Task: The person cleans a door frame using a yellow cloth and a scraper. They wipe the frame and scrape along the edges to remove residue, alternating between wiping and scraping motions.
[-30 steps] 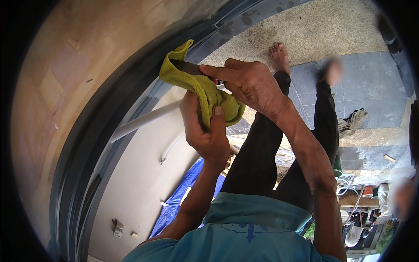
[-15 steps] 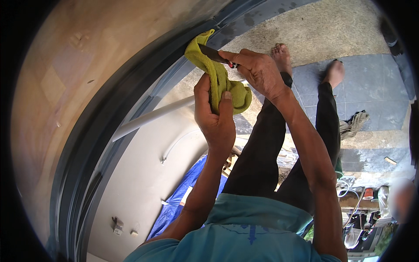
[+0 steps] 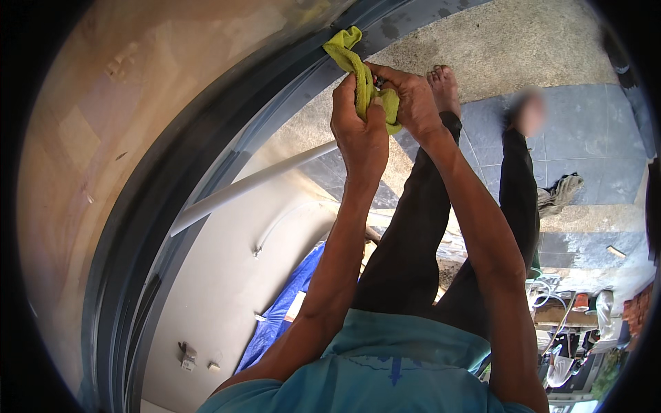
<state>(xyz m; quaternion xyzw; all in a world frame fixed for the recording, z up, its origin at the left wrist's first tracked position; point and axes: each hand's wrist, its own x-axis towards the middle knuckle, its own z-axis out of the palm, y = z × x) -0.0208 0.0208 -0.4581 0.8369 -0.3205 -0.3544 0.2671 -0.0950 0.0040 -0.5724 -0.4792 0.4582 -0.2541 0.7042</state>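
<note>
Head view: both hands, left hand [image 3: 358, 131] and right hand [image 3: 412, 103], have risen, fingers gripping the yellow cloth [image 3: 354, 65] against the dark frame [image 3: 206, 165].

One bare foot [image 3: 527, 111] at upper right blurs out; the clutching hands hide much of the yellow-green cloth [image 3: 354, 65].

1. Both forearms come up from the six o'clock edge and converge toward twelve o'clock, nearly parallel, both extended.
2. The left hand [image 3: 358, 134] sits at about eleven o'clock of frame centre, back of the hand to the camera, fingers curled closed in a fist-like grasp.
3. The right hand [image 3: 412, 103] lies just at its one o'clock side, touching it, fingers likewise folded inward.
4. Both wrists are straight.
</note>
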